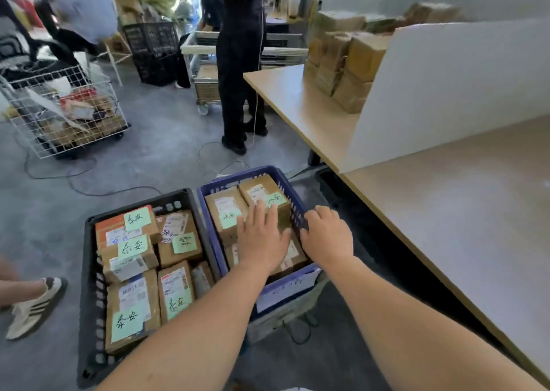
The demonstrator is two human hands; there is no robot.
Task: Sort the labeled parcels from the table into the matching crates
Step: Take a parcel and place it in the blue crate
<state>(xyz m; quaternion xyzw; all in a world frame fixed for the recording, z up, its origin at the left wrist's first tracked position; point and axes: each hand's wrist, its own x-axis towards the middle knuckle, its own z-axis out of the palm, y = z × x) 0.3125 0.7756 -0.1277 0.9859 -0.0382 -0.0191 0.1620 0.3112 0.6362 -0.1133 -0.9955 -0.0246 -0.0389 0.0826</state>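
Note:
A blue crate (208, 191) on the floor holds several brown cardboard parcels with green handwritten labels. My left hand (260, 237) lies flat with straight fingers on top of the parcels (226, 212) inside it. My right hand (326, 236) is at the crate's right wall, fingers curled down over a parcel (293, 255) between both hands; its grip is partly hidden. To the left, a black crate (89, 271) is packed with several labeled parcels (129, 313).
A wooden table (446, 227) runs along the right, with a white divider board (446, 93) and stacked brown boxes (345, 63) behind it. A person in dark clothes (241, 63) stands ahead. A wire cart (62, 111), cables on the floor and someone's sneaker (35, 307) are at left.

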